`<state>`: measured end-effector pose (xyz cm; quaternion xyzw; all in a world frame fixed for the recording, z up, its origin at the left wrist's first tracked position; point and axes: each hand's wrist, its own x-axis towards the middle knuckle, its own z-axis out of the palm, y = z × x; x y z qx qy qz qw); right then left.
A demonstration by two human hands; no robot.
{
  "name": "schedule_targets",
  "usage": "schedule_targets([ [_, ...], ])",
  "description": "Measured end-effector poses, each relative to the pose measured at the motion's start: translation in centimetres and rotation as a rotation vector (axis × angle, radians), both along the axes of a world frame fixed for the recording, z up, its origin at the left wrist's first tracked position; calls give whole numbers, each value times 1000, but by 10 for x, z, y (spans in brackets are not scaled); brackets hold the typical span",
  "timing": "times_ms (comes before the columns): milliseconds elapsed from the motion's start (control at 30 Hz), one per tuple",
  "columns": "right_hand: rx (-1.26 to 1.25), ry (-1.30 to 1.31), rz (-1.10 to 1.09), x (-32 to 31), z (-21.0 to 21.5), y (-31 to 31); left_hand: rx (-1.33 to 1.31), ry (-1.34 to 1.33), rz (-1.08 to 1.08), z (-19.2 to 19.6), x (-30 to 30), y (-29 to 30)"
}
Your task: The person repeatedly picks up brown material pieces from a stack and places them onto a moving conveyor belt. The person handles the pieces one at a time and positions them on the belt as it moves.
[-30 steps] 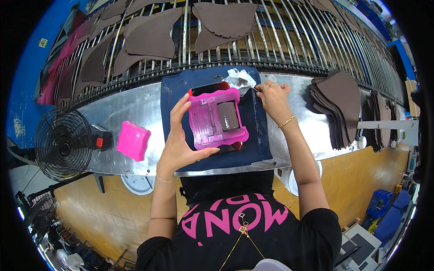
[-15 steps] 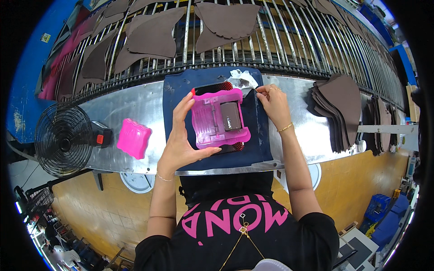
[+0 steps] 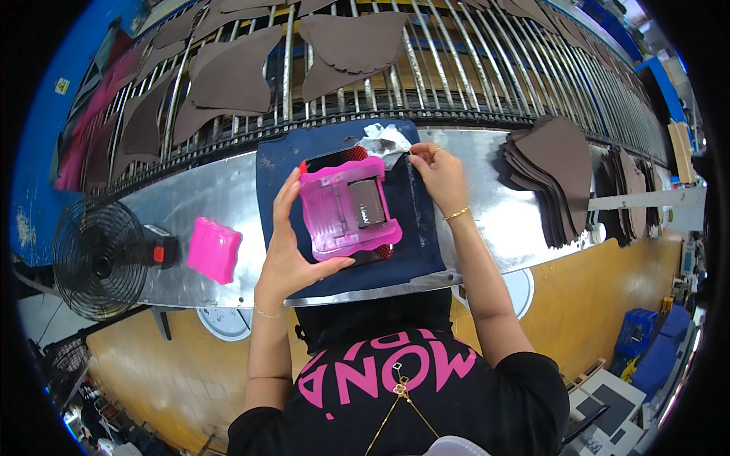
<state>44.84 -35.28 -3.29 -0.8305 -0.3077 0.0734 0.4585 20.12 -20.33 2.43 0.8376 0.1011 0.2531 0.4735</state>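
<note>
My left hand (image 3: 293, 243) is closed round a pink see-through plastic case (image 3: 327, 201), thumb at its near edge and fingers along its left side. Inside the case's right half sits a dark rectangular block (image 3: 368, 204). Dark pieces with red-dotted edges (image 3: 356, 154) stick out from under the case. All this is over a dark blue mat (image 3: 414, 251). Beside the mat's far right corner, my right hand (image 3: 441, 178) pinches with thumb and forefinger; what is between them is too small to tell. A crumpled white sheet (image 3: 386, 142), stained dark, lies by those fingertips.
On the metal table (image 3: 475, 228), a pink scalloped lid-like piece (image 3: 214, 250) and a black wire fan (image 3: 99, 258) stand left. Stacked brown cut pieces (image 3: 555, 175) lie right. Beyond runs a conveyor of metal rods (image 3: 456, 68) carrying more brown pieces (image 3: 232, 72).
The whole view has shifted and tilted slightly, so the table's things sit further left. Both hands keep nearly the same pose at the case and the white sheet.
</note>
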Motion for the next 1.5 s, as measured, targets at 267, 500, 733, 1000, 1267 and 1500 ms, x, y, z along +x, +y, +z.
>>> schedule_targets([
  [267, -169, -393, 76, 21, -2, 10, -55, 17, 2, -4, -7, 0],
  [500, -191, -411, 172, 34, -6, 24, 113, 137, 56, -2, -14, 2],
  [733, 170, -412, -486, 88, 31, -92, -193, -124, 213, -11, -15, 3],
  [1000, -630, -361, -1091, 128, 30, -304, -208, -241, 328, -13, -14, 24],
  [1267, -854, -196, -983, 142, 19, -319, -185, -232, 301, 5, -15, 20],
  [1500, -897, -90, -963, 151, 25, -338, -147, -164, 347, 4, -29, 21],
])
